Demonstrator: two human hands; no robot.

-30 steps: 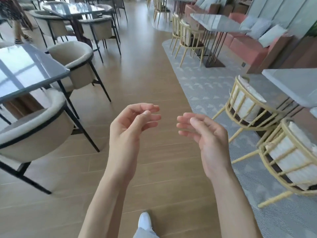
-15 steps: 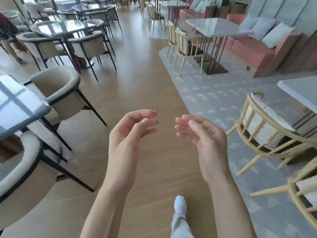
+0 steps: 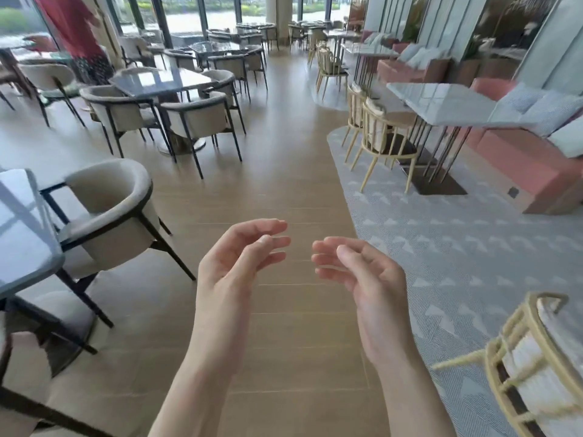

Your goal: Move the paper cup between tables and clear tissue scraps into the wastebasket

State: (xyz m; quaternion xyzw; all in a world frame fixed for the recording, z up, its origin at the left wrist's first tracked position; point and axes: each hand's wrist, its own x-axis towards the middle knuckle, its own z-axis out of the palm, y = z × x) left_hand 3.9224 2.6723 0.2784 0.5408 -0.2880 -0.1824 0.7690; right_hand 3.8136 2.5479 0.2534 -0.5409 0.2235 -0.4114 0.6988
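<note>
Head view: bare hands (image 3: 315, 266) over wood-plank floor (image 3: 290, 171)

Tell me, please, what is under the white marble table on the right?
Under the white marble table stand thin dark metal legs on a flat dark base, with a wooden chair tucked partly beneath. The tabletop covers where the legs join it.

Both forearms were bare from the lower edge of the picture up to the wrists, with no sleeve on either; the left hand (image 3: 235, 263) and the right hand (image 3: 362, 275) wore nothing at all; fingernails were short and plain.
</note>
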